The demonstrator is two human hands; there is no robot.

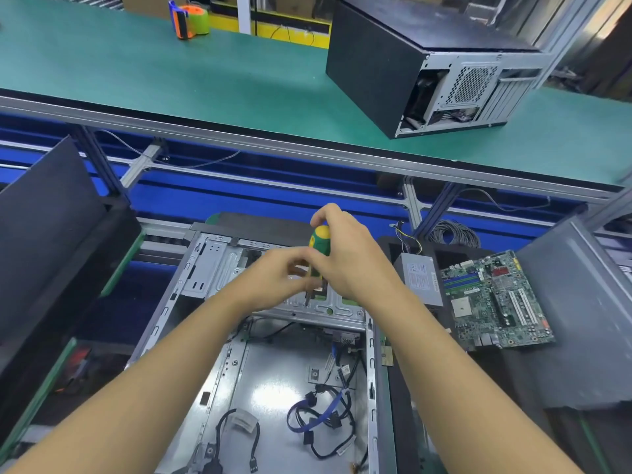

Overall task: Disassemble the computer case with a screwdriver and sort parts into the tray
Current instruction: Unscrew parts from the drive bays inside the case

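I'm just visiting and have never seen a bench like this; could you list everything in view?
open computer case: 1, silver-grey, centre, before the person
cables: several, black and blue, on its floor
screwdriver: 1, green-yellow handle, upright over the case's far end
power supply: 1, grey, right of the case
motherboard: 1, green, right of the power supply
second computer case: 1, black, on the green bench, far right
tape dispenser: 1, orange-green-blue, on the bench, far left
left hand: 1, at the screwdriver's shaft, grip blurred
right hand: 1, gripping the screwdriver's handle
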